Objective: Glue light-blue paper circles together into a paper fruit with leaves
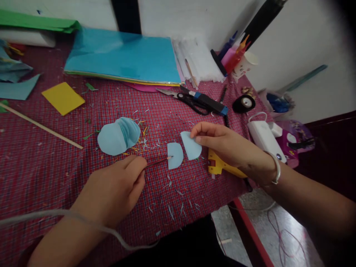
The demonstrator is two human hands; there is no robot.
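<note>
My left hand (pixel 116 187) is closed in a pinch on a thin red stick (pixel 157 162), whose tip rests on a folded light-blue paper half-circle (pixel 175 155) lying on the red checked tablecloth (pixel 41 167). My right hand (pixel 219 142) pinches the edge of a second light-blue paper half-circle (pixel 191 145) just to the right of the first. A stack of fanned light-blue paper circles (pixel 119 135) lies to the left, above my left hand. A yellow glue gun (pixel 219 167) lies under my right wrist.
Behind lie a pile of blue paper sheets (pixel 125 55), black scissors (pixel 186 98), a blue-black cutter (pixel 211 104), a yellow paper square (pixel 63 97), a long wooden stick (pixel 41 127), a black tape roll (pixel 244 104) and a white box (pixel 263 135). Paper scraps litter the cloth. The table's edge drops off at the right.
</note>
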